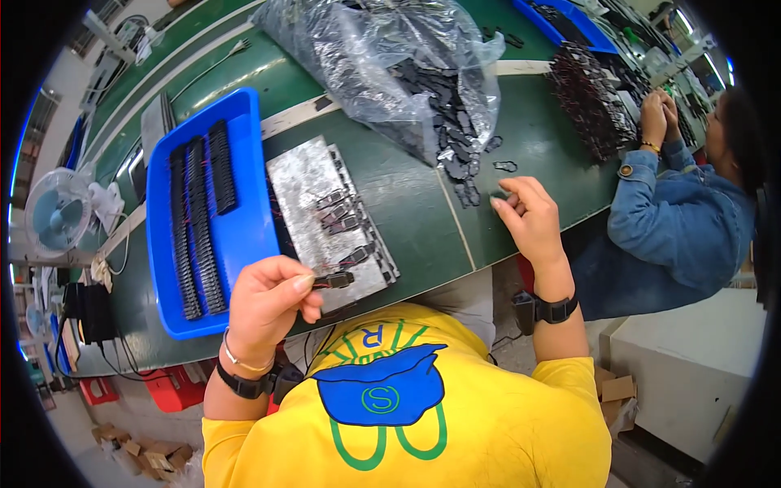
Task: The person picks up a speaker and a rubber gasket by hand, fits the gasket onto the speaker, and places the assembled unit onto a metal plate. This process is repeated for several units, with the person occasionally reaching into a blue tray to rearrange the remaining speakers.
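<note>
My left hand (268, 302) pinches a small black part (335, 281) with thin wires between thumb and forefinger, over the near edge of a metal plate (305, 179). Several similar small black wired parts (343, 224) lie on that plate. My right hand (530, 218) is above the table's near edge with thumb and forefinger apart, and nothing shows between them. Close to its fingertips lie loose flat black pieces (467, 193) and a ring-shaped black piece (505, 167). They spread from the mouth of a clear plastic bag (366, 81) full of such pieces.
Left of the plate, a blue tray (256, 163) holds long rows of black parts (199, 224). A person in a denim jacket (679, 220) works at the right, beside a pile of dark wired parts (590, 102). Another blue tray (598, 37) stands far right; a fan (58, 213) far left.
</note>
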### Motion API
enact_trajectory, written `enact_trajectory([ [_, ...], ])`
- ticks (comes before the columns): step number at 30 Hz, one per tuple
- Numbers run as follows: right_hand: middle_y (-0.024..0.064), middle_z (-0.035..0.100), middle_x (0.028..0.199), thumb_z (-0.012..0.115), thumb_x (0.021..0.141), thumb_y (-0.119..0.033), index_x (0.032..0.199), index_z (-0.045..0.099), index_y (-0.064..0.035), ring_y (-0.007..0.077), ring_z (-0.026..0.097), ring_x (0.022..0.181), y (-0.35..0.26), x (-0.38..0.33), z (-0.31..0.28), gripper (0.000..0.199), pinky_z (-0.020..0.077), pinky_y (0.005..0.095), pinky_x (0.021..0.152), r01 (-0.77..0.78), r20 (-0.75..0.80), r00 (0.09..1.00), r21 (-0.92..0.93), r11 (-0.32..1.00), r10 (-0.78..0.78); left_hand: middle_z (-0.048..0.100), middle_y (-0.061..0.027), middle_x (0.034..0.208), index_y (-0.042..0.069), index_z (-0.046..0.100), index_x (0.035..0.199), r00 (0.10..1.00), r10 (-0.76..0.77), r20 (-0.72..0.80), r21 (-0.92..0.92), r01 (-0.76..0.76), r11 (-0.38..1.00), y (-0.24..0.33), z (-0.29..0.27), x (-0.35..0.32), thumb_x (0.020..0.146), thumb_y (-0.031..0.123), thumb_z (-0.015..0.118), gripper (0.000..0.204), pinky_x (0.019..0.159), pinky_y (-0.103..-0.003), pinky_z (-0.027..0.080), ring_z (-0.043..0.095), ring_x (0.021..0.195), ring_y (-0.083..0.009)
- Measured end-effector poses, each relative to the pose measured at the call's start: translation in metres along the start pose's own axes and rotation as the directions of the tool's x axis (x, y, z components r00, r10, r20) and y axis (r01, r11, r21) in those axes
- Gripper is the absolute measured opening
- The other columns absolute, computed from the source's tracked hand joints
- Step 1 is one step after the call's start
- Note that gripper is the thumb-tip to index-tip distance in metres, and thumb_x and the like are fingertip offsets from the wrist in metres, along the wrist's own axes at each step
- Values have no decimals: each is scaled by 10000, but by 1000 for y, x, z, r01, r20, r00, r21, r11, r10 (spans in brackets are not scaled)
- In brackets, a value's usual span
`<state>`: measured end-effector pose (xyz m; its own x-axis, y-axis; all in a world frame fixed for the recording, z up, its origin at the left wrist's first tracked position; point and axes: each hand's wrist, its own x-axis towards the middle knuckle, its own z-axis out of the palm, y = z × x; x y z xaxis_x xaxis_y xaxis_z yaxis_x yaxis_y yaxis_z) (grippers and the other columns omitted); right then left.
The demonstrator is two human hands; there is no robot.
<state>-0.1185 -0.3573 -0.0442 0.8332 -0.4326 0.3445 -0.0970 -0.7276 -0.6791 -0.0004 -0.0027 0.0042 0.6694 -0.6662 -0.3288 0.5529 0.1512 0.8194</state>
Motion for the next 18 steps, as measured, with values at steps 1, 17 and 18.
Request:
enact_trajectory([
  [1, 81, 609, 917, 715, 763, -2, 973, 632, 29, 138, 551, 647, 2, 4, -3, 228, 461, 244, 597, -5, 2, 1000, 8, 1000, 5, 678, -126, 748, -30, 634, 920, 1000, 14, -1, 2, -14, 1000, 1, 0, -1, 888, 50, 630, 86, 538, -275, 539, 645, 581, -174],
  [17, 79, 553, 802, 734, 729, -22, 868, 605, 0, 181, 545, 634, 37, 29, -14, 191, 456, 301, 600, 131, 86, 990, -202, 971, -115, 683, -133, 756, -24, 641, 923, 996, 92, 1, -3, -92, 996, 0, -4, -6, 886, 45, 636, 78, 552, -276, 541, 652, 593, -183],
  [18, 79, 553, 802, 734, 729, -22, 868, 605, 0, 181, 545, 634, 33, 25, -14, 191, 456, 301, 600, 129, 87, 990, -204, 970, -114, 684, -134, 757, -24, 641, 922, 996, 94, -3, -4, -94, 996, 0, -5, -6, 886, 46, 637, 79, 554, -277, 543, 653, 593, -183],
])
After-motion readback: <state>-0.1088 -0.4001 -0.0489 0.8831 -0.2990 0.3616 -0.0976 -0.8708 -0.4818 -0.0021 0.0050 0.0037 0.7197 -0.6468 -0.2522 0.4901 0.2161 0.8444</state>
